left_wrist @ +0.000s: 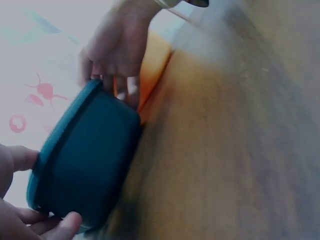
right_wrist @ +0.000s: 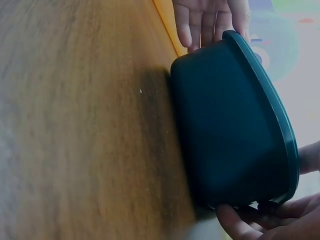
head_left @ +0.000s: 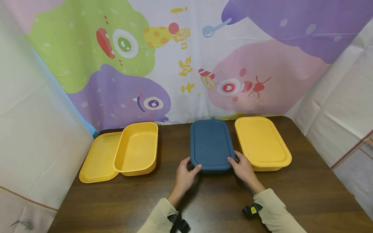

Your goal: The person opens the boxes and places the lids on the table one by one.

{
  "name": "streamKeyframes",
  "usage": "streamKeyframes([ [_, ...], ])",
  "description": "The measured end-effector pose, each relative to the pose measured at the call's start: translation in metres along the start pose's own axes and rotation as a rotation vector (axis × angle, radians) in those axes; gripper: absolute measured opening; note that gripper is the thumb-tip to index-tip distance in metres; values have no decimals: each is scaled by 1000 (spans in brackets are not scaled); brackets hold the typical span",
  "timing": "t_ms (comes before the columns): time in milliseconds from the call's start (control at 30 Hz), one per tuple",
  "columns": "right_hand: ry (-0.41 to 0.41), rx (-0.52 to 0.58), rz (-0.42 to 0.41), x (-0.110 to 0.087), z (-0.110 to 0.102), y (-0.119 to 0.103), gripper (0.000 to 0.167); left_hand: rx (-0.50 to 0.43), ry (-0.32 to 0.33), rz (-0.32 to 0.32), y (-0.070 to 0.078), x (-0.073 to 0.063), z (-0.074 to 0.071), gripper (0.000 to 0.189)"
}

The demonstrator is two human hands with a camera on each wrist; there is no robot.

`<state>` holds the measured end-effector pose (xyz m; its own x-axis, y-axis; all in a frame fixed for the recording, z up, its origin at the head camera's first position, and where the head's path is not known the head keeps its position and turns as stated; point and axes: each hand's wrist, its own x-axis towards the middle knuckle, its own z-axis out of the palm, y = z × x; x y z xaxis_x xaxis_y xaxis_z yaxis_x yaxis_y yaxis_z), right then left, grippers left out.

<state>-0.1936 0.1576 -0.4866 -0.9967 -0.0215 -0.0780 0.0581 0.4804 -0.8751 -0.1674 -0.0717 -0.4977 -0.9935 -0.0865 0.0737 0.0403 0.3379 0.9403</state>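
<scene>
A dark blue lidded box is held by its two near corners. My left hand grips the left one, thumb over the lid's edge and fingers along the side. At the right corner my right hand holds it likewise, thumb on the lid. In the left wrist view the blue box shows its near wall, with the lid on. Fingers curl under its rim in the right wrist view, where the blue box stands close over the wooden table.
Just right of the blue box is a yellow box with its lid on. Farther left, an open yellow box overlaps a loose yellow lid. A printed cloth hangs behind the table, with pale sheets at both sides.
</scene>
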Motion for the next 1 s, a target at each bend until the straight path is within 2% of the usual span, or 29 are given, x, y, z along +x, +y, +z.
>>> streamKeyframes([
  [133,10,15,0,-2,1,3,53,65,-10,16,0,0,-1,55],
  [367,22,13,-21,-3,5,4,53,86,-11,-17,0,2,-2,57],
  [733,26,11,-11,-2,8,4,53,106,-10,-10,2,0,-4,61],
  [867,32,15,-2,-2,8,5,53,125,-3,27,2,0,-3,65],
  [1000,50,18,-1,-3,9,6,52,251,22,134,8,-2,-3,63],
])
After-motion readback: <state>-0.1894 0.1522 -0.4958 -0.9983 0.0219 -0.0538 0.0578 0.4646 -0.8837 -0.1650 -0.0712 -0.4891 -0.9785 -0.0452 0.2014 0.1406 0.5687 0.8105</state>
